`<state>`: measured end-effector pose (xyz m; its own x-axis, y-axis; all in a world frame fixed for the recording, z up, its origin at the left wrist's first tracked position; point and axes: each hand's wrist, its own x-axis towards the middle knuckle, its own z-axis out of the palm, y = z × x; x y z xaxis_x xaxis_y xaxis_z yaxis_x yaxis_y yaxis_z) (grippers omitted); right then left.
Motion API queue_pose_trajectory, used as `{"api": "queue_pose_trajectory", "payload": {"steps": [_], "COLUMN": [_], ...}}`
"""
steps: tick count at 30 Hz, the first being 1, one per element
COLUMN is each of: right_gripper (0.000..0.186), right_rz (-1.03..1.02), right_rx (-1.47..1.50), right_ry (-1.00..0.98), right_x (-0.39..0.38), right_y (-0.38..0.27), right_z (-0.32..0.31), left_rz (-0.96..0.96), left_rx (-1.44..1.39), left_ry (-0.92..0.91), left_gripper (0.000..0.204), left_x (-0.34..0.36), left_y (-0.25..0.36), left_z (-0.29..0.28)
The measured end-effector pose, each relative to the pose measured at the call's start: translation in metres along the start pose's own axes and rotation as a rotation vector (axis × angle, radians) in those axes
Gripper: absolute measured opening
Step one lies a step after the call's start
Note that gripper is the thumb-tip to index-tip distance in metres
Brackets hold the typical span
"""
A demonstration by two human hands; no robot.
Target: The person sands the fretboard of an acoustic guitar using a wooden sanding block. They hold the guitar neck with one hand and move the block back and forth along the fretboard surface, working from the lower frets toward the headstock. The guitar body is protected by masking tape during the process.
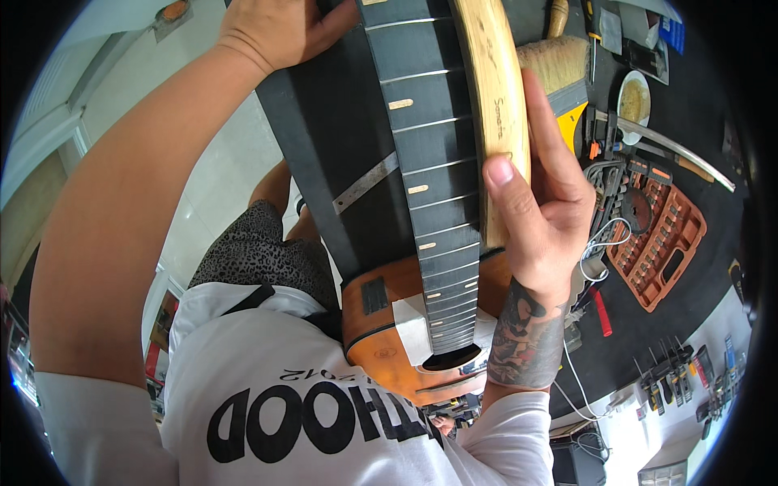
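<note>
An orange-brown acoustic guitar (377, 332) lies beneath me with its dark fretboard (433, 146) running upward. My left hand (279, 28) is at the top, beside the upper neck, its thumb reaching toward it and its fingers cut off by the frame. My right hand (539, 202) grips a long pale wooden block (494, 89) along the fretboard's right side, thumb on its face and fingers round its far edge. A metal straightedge piece (365, 182) lies on the black surface left of the neck. White paper (412, 328) covers part of the guitar's top near the soundhole.
Right on the black bench (648, 340) are a wide brush (551, 61), a pale dish (632, 105), an open orange socket case (656, 243), cables, a red-handled tool (601, 312) and several other tools. A pale tiled floor (194, 202) shows at left.
</note>
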<state>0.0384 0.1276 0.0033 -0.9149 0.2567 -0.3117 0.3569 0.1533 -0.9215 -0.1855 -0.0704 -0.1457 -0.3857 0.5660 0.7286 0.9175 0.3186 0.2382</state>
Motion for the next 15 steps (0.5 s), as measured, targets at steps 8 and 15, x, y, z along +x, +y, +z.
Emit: {"api": "queue_pose_trajectory", "payload": {"steps": [8, 15], "right_gripper": [0.069, 0.065], "right_rz": [-0.067, -0.116], "right_rx": [-0.215, -0.133], "right_ry": [-0.055, -0.024], "right_x": [-0.11, -0.005], "right_y": [0.032, 0.004], "right_z": [-0.04, -0.006], "left_rz": [0.043, 0.016], "left_rx": [0.015, 0.012], "left_ry": [0.026, 0.025], "left_gripper": [0.1, 0.101], "left_x": [-0.005, 0.005], "left_y": [-0.014, 0.003], "left_z": [0.005, 0.002]}}
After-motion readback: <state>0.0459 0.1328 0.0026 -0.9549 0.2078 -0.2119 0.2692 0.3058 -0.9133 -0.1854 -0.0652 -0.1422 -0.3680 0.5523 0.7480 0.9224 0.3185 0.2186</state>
